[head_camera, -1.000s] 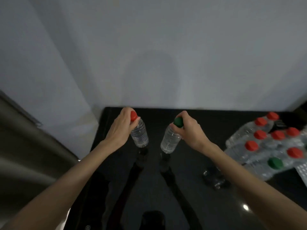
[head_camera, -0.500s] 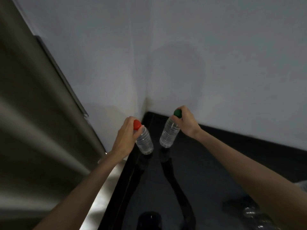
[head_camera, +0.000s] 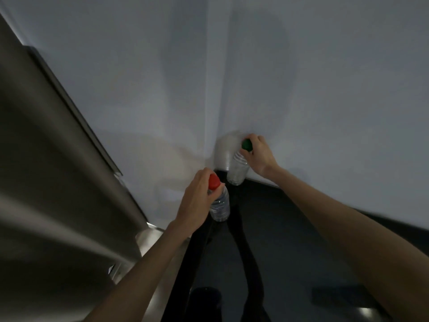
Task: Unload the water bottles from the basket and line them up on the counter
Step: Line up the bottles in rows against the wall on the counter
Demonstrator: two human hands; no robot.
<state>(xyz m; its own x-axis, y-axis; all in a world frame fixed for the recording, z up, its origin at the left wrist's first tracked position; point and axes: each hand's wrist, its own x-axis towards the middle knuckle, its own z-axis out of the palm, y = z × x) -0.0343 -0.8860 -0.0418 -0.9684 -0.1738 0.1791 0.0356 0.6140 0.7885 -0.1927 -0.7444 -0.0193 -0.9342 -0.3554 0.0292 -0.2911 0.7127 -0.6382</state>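
Observation:
My left hand (head_camera: 195, 201) grips the neck of a clear water bottle with a red cap (head_camera: 220, 205), held near the left edge of the glossy black counter (head_camera: 290, 240). My right hand (head_camera: 260, 154) grips a second clear bottle with a green cap (head_camera: 238, 168) by its top, at the far back corner of the counter against the wall. Whether either bottle's base touches the counter is hard to tell. The basket and the other bottles are out of view.
A white wall corner (head_camera: 213, 101) rises right behind the counter's back left end. A tall stainless-steel appliance (head_camera: 46, 182) stands to the left, close beside the counter edge. The counter's dark surface reflects my arms.
The view has swung left, and the pile of bottles at the right has left the frame. Both hands carried their bottles left and back, the green-capped one into the wall corner.

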